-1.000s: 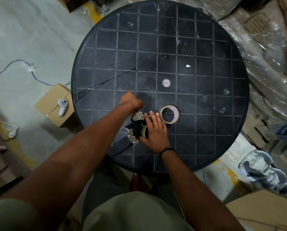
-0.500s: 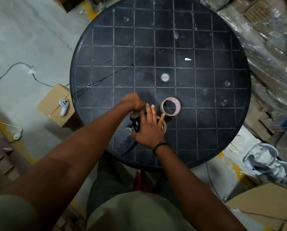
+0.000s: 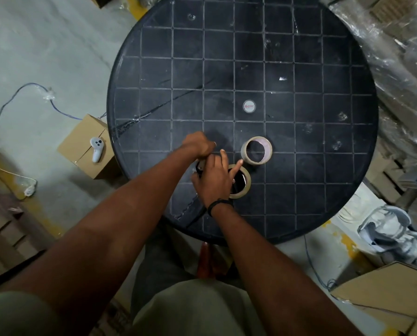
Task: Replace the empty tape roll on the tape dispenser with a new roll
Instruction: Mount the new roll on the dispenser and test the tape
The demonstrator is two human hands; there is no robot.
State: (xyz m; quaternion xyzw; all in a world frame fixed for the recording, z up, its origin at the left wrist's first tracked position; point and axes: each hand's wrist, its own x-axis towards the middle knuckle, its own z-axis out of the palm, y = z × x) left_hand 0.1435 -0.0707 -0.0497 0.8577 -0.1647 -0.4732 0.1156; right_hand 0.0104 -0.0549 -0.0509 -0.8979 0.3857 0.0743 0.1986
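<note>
A black tape dispenser point(image 3: 199, 168) with metal parts lies near the front edge of the round black table point(image 3: 324, 69). Its toothed blade point(image 3: 184, 212) points toward me. My left hand point(image 3: 199, 145) is clenched on the dispenser's far end. My right hand point(image 3: 214, 181) lies over the dispenser body, fingers spread, gripping a tan tape roll point(image 3: 242, 184) that sticks out to the right from under the palm. A second roll point(image 3: 257, 150), thin-walled with a pinkish inside, lies flat just beyond it, apart from both hands.
A cardboard box point(image 3: 81, 146) with a white controller point(image 3: 97, 147) on it stands on the floor left of the table. A blue cable point(image 3: 16, 93) crosses the floor. Plastic-wrapped goods point(image 3: 396, 69) are stacked at the right, and another carton point(image 3: 384, 294) stands at the lower right.
The tan roll has come further out to the right from under my right hand. My right hand shifted slightly, its index finger now stretched toward the second roll. My left hand stayed clenched.
</note>
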